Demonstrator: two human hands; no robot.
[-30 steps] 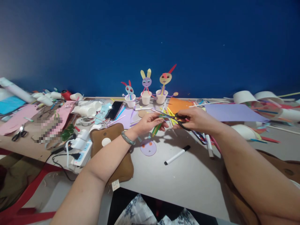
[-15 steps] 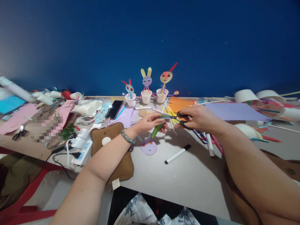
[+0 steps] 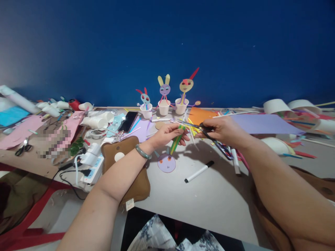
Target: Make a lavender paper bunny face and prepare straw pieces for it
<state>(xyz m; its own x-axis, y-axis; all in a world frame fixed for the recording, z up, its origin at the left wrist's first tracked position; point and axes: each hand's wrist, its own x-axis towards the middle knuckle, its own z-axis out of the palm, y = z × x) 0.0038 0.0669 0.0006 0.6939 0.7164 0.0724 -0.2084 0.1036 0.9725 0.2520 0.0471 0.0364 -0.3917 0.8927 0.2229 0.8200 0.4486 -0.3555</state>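
Observation:
Pinched in my left hand (image 3: 167, 135) are green and yellow pipe cleaners (image 3: 177, 141), their ends pointing down toward the table. My right hand (image 3: 222, 129) is wrapped round the black handles of a pair of scissors (image 3: 205, 128). The scissor blades reach left, close to the top of the pipe cleaners; I cannot tell whether they touch. Just below my left hand lies a round purple paper face (image 3: 166, 164) with orange eyes and light ears. To its right rests a white marker with black ends (image 3: 199, 172).
Three paper-faced figures stand in white cups (image 3: 164, 107) by the blue wall. A brown cushion (image 3: 131, 188) and a power strip (image 3: 94, 170) are left, near a phone (image 3: 129, 121). Purple paper (image 3: 264, 124) and paper cups (image 3: 274, 145) lie right.
The scissors have drawn slightly right and their blades look wider apart. My left hand has rolled a little, and the pipe cleaners now show more clearly.

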